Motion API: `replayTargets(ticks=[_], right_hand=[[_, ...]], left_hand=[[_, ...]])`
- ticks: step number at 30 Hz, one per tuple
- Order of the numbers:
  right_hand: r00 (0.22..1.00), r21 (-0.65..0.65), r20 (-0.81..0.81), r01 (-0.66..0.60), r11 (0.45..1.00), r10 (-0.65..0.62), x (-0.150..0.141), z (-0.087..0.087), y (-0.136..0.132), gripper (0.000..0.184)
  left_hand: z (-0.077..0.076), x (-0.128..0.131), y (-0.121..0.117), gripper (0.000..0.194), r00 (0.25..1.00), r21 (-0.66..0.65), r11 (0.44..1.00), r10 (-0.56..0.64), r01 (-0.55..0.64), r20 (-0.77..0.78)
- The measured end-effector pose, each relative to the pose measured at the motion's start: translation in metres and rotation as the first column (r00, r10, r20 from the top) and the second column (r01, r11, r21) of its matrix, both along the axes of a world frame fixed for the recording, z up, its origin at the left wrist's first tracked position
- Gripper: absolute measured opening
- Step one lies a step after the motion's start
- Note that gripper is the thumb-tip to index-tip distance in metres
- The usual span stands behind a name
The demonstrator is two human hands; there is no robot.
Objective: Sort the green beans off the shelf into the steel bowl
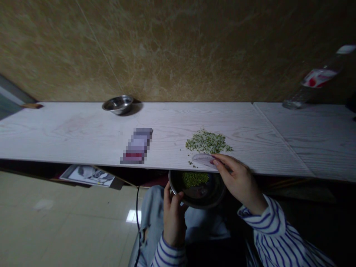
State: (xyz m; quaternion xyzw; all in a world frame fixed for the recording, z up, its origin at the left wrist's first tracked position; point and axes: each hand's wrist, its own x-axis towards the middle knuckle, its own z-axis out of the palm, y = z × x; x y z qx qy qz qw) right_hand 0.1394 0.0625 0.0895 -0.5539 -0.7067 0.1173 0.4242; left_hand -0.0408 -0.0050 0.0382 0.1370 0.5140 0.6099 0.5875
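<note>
1. Rear bowl is sitting on desk, back left, near wall.
2. Flat item is lying front-right of it.
3. Loose beans are spreading right of flat item.
4. Front bowl is holding more beans, before desk edge.
5. Bottle is standing back right.

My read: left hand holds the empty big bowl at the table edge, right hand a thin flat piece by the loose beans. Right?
Not empty: the head view shows green beans in the big bowl. The rest stands: the left hand holds it, and the right hand a thin flat piece by the loose beans.
</note>
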Motion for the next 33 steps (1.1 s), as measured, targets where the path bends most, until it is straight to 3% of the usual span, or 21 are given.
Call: replayTargets(ticks=[25,31,33], right_hand=[[0.996,-0.004,0.049,-0.077,0.997,0.077,-0.0016,-0.0024,0.0074,0.024],[0.994,-0.028,0.034,-0.106,0.994,0.107,0.0002,-0.0016,0.0061,0.023],[0.993,-0.026,0.029,-0.112,0.993,0.113,0.0002,-0.0012,0.0053,0.023]], left_hand=[[0.0063,-0.0004,0.0008,0.058,1.000,-0.026,1.000,0.004,-0.004,0.013],[0.0011,-0.0021,-0.0012,0.031,0.995,0.040,0.999,-0.010,0.014,-0.102],[-0.0003,-0.0024,-0.0013,0.032,0.996,0.044,0.999,-0.005,0.009,-0.092]])
